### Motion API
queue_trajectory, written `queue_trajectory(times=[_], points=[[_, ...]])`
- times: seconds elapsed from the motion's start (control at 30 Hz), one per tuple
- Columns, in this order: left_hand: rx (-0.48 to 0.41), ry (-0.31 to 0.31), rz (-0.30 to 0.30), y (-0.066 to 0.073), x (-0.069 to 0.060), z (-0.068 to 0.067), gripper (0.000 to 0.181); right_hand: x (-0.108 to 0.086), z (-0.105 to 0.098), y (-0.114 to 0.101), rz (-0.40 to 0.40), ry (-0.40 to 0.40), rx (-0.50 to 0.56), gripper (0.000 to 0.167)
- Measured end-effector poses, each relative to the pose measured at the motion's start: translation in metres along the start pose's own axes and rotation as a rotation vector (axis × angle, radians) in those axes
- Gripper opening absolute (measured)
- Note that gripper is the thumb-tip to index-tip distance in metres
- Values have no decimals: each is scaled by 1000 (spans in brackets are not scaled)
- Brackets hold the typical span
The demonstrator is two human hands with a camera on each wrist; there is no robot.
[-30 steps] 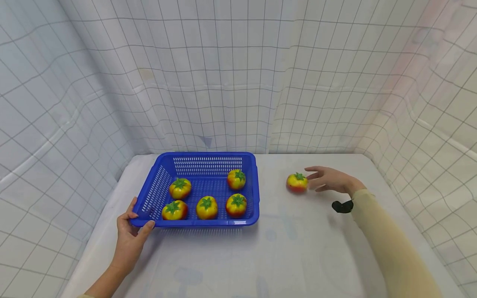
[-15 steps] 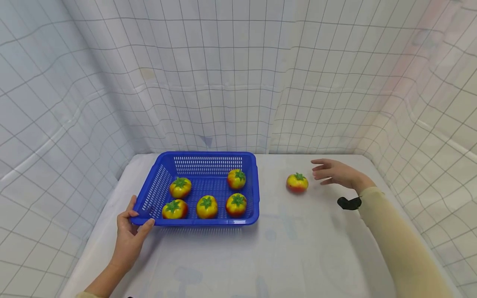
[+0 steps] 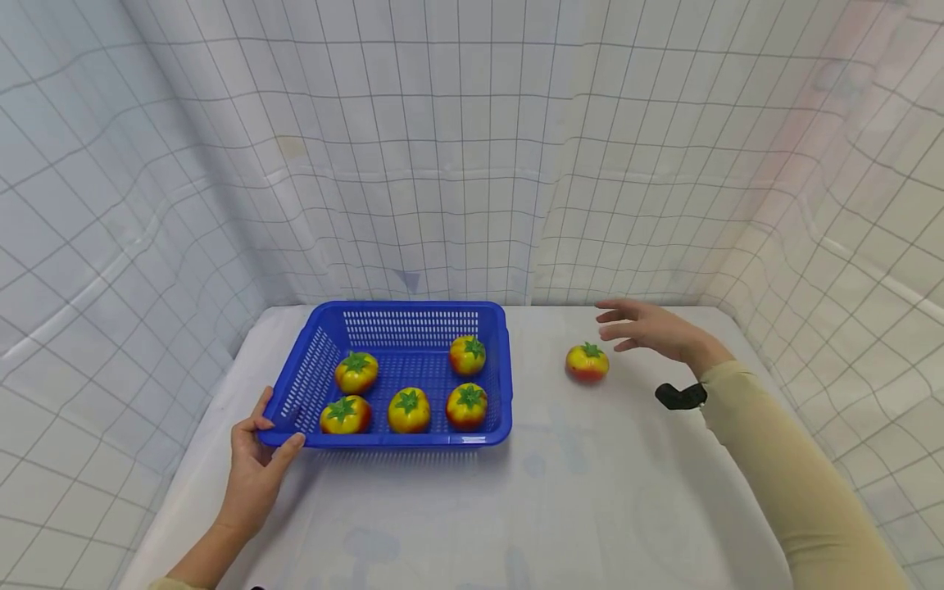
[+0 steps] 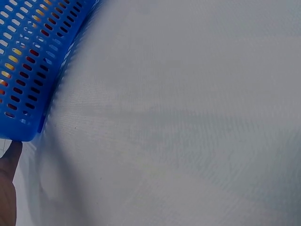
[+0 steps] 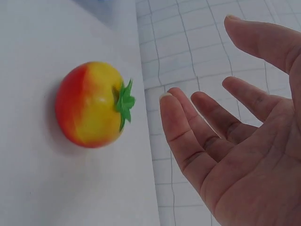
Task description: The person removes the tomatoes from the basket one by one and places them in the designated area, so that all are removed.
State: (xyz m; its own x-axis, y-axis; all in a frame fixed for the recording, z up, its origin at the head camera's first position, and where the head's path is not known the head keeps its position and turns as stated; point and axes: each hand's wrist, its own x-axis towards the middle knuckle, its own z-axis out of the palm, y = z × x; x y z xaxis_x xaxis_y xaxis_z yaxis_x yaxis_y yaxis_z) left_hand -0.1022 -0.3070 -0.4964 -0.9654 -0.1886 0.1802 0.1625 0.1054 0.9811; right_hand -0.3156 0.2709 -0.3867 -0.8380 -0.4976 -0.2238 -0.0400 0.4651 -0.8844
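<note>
A blue plastic basket [image 3: 398, 440] with slotted walls stands on the left half of the table. Several glossy yellow-and-red tomatoes [image 3: 409, 411] with green star-shaped leaves lie in it. My left hand [image 3: 254, 475] grips its near left corner, thumb at the front rim and fingers at the left side; in the left wrist view just the thumb [image 4: 10, 160] shows, against the corner. One more tomato [image 3: 587, 362] sits on the table right of the basket. Above and to the right of this tomato [image 5: 91, 104], my right hand [image 3: 652, 328] hovers without touching it, fingers apart and slightly bent.
A white cloth covers the table [image 3: 575, 492]. White grid-patterned curtains [image 3: 472, 164] hang behind it and on both sides. A black strap piece [image 3: 681, 397] hangs at the right wrist.
My right hand first drew back to the right from the lone tomato, then came left again, now higher above it. My left hand and the basket have stayed nearly still.
</note>
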Motion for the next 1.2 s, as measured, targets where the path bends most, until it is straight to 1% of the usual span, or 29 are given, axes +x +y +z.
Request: queue_trajectory(times=[0.4, 0.57, 0.8, 0.9, 1.2], points=[[-24, -9, -11, 3, -3, 1, 41, 17, 35, -41, -56, -73, -56, 68], [-42, -25, -10, 1, -1, -1, 40, 24, 47, -58, -106, -121, -49, 68], [-67, -31, -17, 1, 0, -1, 40, 40, 68, -80, -145, -158, -54, 69], [-63, -27, -18, 2, 0, -1, 39, 49, 80, -89, -165, -190, -50, 71], [-52, -19, -25, 2, -1, -1, 39, 69, 110, -109, -206, -269, -100, 71]])
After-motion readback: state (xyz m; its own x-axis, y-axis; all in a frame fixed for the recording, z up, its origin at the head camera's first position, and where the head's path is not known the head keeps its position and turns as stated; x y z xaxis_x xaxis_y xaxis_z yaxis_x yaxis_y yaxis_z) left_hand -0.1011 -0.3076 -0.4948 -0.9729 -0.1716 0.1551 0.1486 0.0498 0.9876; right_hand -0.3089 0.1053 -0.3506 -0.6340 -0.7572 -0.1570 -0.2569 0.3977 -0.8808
